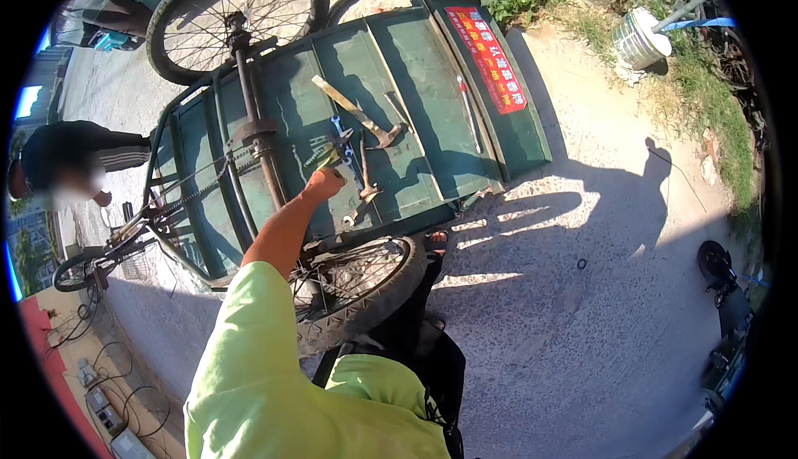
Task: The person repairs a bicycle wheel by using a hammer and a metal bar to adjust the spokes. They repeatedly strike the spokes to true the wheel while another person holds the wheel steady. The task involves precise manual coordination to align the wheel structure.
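Outdoor roadside spot: rough pavement [532, 351], grassy verge [725, 168]

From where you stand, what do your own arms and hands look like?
Only the left hand shows; the right hand is out of view. It is bare, with no glove, and I see no watch or band on the forearm. The loose, plain sleeve is bright lime-yellow and ends near the elbow. No cables run along it.

Red sign [487, 58], yellow and white printed characters, on green cart panel [525, 142].
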The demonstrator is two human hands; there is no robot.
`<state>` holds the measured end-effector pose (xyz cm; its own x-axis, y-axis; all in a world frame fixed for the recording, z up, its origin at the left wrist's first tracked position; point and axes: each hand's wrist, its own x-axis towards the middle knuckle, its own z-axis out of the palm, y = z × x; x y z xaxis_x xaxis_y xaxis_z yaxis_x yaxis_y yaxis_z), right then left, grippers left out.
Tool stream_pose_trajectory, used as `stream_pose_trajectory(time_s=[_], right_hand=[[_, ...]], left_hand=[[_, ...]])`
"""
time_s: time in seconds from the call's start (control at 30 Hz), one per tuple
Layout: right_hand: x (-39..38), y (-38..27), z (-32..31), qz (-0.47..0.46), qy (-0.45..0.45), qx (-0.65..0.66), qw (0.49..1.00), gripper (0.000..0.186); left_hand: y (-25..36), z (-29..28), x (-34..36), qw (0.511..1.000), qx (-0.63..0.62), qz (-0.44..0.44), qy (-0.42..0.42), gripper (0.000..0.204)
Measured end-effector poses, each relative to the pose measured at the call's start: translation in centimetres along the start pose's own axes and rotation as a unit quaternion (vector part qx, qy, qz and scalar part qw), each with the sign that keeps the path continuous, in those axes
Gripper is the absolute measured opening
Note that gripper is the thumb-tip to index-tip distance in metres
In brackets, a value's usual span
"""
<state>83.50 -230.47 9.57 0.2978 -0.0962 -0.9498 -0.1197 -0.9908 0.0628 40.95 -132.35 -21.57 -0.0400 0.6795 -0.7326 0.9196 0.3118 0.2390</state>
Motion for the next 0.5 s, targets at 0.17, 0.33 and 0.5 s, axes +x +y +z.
stream_pose_trajectory(time_s=[0.17,0.33,0.5], right_hand=[[-1.2,-8.7,-0.1,-0.034,-0.013,-0.059,0.998,0.028],[-3.1,-15.4,-1.6,0.155,0.017,0.308,0.938,0.025],[-1.7,-15.1,-12.0,0.237,-0.006,0.367,0.900,0.022]], left_hand=[[2.3,2.4,9.0,0.979,-0.015,-0.118,0.165,0.043],[6.6,3.2,12.8,0.907,-0.256,-0.257,0.212,0.047],[2.8,6.4,14.7,0.816,-0.350,-0.383,0.254,0.043]])
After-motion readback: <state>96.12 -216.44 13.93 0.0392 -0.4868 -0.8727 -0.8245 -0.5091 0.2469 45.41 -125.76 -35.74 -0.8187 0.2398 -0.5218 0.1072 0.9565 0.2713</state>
